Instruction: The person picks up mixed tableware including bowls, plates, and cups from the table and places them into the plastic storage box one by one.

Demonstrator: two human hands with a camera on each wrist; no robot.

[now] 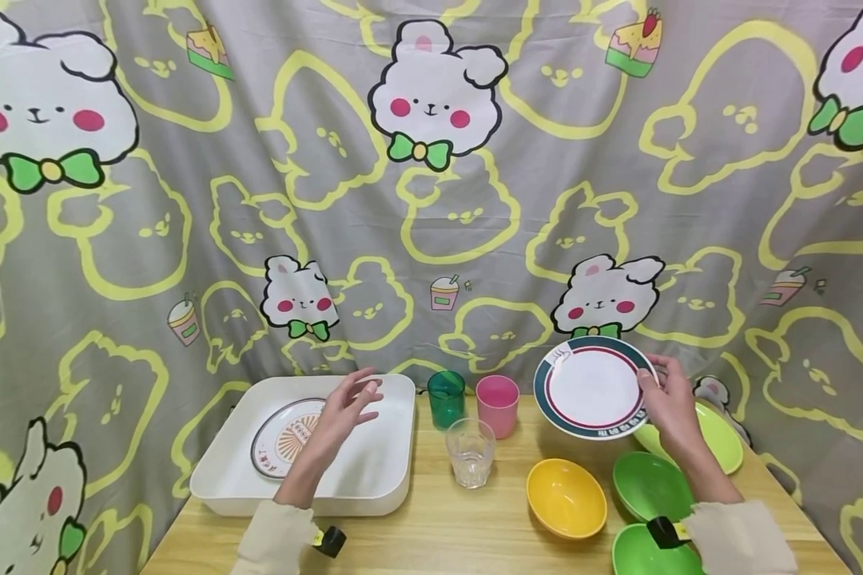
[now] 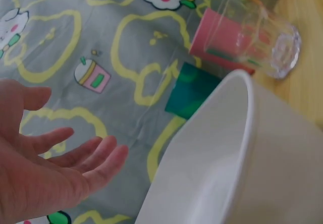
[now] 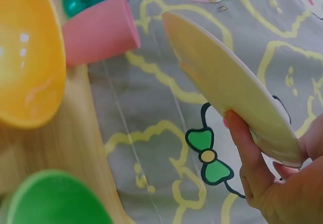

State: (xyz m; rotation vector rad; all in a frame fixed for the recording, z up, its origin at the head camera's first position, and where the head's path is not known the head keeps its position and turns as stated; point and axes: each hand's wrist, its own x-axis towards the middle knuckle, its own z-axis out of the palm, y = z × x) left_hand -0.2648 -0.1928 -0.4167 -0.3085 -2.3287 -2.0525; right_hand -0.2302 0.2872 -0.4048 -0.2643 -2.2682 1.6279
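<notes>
In the head view my right hand [image 1: 670,399] grips the right edge of a white plate [image 1: 593,385] with a dark green rim and a red ring. The plate is lifted above the table and tilted; its pale underside [image 3: 232,88] faces the right wrist camera. My left hand [image 1: 345,411] hovers over a white basin [image 1: 381,471], its fingers loosely spread and holding nothing. Inside the basin lies another plate [image 1: 269,447], white with an orange ray pattern, partly hidden by the left forearm.
Between basin and bowls stand a green cup [image 1: 447,403], a pink cup [image 1: 498,409] and a clear glass [image 1: 471,459]. A yellow bowl [image 1: 566,499], two green bowls [image 1: 650,483] and a lime plate [image 1: 722,439] are at right. A patterned curtain [image 1: 431,224] hangs behind the table.
</notes>
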